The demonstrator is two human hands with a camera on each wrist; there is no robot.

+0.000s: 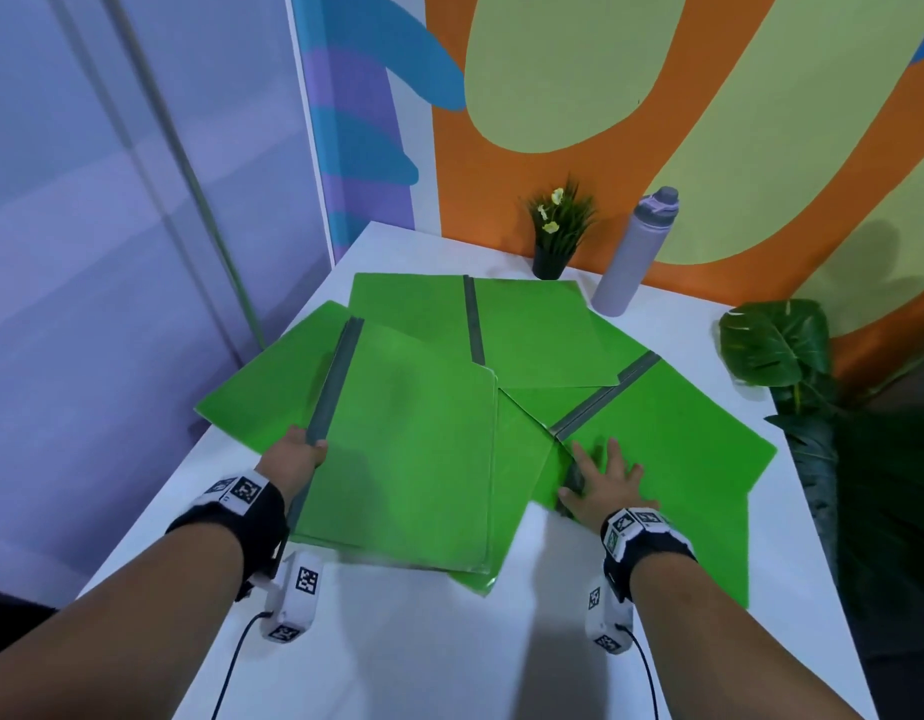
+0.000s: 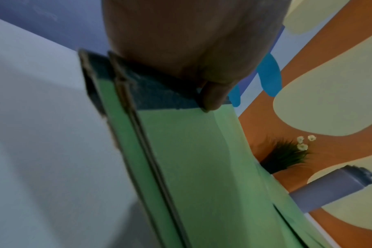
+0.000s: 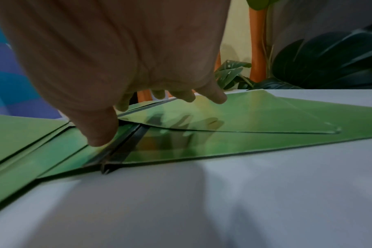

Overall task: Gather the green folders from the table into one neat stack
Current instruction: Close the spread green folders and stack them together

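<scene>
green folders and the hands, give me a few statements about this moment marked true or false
1. The left hand grips the grey spine of the near folder. True.
2. The right hand is lifted well clear of the folders. False: it lies with fingers spread on the right folder.
3. The folders already form one neat stack. False: they lie fanned and overlapping on the table.
4. A water bottle stands beside a small potted plant at the far edge. True.
5. The bottle lies on a folder. False: it stands upright on the table.
</scene>
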